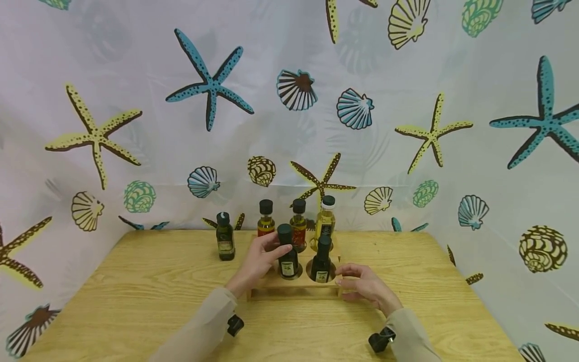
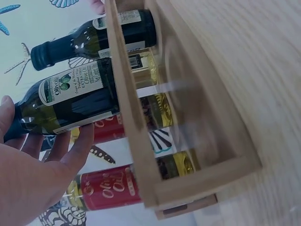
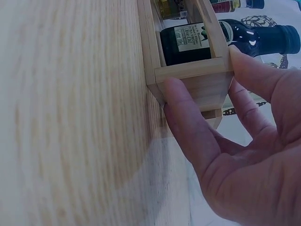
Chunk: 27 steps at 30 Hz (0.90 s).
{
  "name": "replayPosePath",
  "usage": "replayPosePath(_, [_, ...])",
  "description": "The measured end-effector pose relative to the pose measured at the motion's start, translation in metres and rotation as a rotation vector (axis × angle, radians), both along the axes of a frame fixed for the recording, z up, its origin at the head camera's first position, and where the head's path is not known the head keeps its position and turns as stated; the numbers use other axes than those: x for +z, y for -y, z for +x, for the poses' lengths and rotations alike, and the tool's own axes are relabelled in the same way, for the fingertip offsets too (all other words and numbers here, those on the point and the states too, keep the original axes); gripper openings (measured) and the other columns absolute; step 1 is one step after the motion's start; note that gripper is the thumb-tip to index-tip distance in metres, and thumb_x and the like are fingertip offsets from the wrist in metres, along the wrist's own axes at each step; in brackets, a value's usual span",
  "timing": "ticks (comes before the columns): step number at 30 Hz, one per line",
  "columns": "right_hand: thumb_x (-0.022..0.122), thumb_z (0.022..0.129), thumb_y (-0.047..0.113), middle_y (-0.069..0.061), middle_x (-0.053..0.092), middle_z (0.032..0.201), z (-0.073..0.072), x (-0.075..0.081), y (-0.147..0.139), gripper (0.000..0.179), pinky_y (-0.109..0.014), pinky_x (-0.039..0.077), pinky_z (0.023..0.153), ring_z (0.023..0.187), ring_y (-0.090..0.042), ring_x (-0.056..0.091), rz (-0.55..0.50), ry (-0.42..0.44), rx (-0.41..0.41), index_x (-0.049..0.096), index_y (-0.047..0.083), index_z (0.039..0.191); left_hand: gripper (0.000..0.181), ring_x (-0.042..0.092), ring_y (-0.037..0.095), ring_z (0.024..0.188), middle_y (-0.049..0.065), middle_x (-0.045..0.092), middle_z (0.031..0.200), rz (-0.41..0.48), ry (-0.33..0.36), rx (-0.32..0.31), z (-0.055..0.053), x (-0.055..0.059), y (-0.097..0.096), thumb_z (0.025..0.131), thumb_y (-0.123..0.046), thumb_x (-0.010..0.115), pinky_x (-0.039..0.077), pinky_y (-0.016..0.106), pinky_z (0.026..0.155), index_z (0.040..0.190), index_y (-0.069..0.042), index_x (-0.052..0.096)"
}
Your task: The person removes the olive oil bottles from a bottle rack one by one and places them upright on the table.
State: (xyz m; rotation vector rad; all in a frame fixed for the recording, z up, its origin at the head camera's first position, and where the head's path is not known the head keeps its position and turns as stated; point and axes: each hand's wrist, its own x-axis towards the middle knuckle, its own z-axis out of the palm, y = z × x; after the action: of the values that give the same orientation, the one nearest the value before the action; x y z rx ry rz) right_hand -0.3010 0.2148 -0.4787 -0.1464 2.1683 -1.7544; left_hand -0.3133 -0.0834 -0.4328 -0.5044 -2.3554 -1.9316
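Note:
My left hand (image 1: 260, 259) holds a dark olive oil bottle (image 2: 75, 96) by its upper part, thumb and fingers around it. The bottle stands at the front left hole of a wooden bottle rack (image 1: 294, 290); in the left wrist view its lower end is level with the rack's top board. My right hand (image 3: 254, 127) grips the rack's right end, thumb by the top edge and a fingertip low on the end panel. Beside it, a second dark olive oil bottle (image 1: 321, 261) sits down in the front right hole.
Behind, the rack's rear row holds two red-labelled olive oil bottles (image 1: 298, 223) and a yellow oil bottle (image 1: 325, 218) with a black cap. Another dark bottle (image 1: 225, 239) stands on the wooden table (image 1: 158, 286) left of the rack. A patterned curtain (image 1: 280, 136) hangs close behind.

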Motion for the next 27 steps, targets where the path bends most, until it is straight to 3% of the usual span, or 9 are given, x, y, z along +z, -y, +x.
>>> replayPosePath(4, [0.070, 0.092, 0.019, -0.023, 0.048, 0.141, 0.000, -0.001, -0.001, 0.041, -0.043, 0.058, 0.084, 0.107, -0.021, 0.063, 0.001, -0.004, 0.006, 0.058, 0.000, 0.127, 0.048, 0.063, 0.024, 0.114, 0.010, 0.066, 0.125, -0.018, 0.014, 0.002, 0.004, 0.004, 0.007, 0.092, -0.033, 0.070, 0.048, 0.048, 0.101, 0.135, -0.014, 0.060])
replayPosePath(12, [0.070, 0.092, 0.019, -0.022, 0.048, 0.140, -0.001, -0.001, -0.001, 0.039, -0.042, 0.059, 0.083, 0.109, -0.021, 0.062, 0.008, -0.012, 0.001, 0.060, 0.001, 0.126, 0.052, 0.059, 0.025, 0.121, 0.008, 0.065, 0.128, -0.042, 0.051, 0.045, 0.005, 0.006, 0.024, 0.090, -0.041, 0.070, 0.045, 0.050, 0.105, 0.135, -0.017, 0.060])
replayPosePath(18, [0.069, 0.093, 0.018, -0.022, 0.047, 0.139, -0.001, -0.003, 0.001, 0.037, -0.042, 0.059, 0.082, 0.106, -0.020, 0.063, 0.003, -0.023, 0.004, 0.060, 0.001, 0.124, 0.047, 0.064, 0.021, 0.113, 0.006, 0.070, 0.118, -0.046, 0.018, 0.069, 0.005, 0.005, 0.039, 0.088, -0.041, 0.072, 0.049, 0.045, 0.100, 0.128, -0.018, 0.065])
replayPosePath(23, [0.070, 0.092, 0.018, -0.023, 0.047, 0.139, -0.002, -0.003, 0.001, 0.038, -0.042, 0.059, 0.082, 0.105, -0.020, 0.063, 0.001, -0.022, 0.000, 0.060, 0.000, 0.124, 0.048, 0.066, 0.021, 0.109, 0.011, 0.070, 0.118, -0.046, -0.008, 0.056, 0.004, 0.007, 0.049, 0.089, -0.034, 0.072, 0.052, 0.040, 0.096, 0.131, -0.011, 0.064])
replayPosePath(27, [0.070, 0.092, 0.017, -0.023, 0.047, 0.138, -0.003, -0.002, 0.001, 0.037, -0.041, 0.059, 0.081, 0.102, -0.020, 0.063, -0.005, -0.017, -0.006, 0.060, 0.000, 0.124, 0.049, 0.066, 0.021, 0.108, 0.010, 0.070, 0.116, -0.065, -0.026, 0.084, 0.004, 0.009, 0.056, 0.089, -0.034, 0.073, 0.053, 0.039, 0.093, 0.131, -0.011, 0.064])
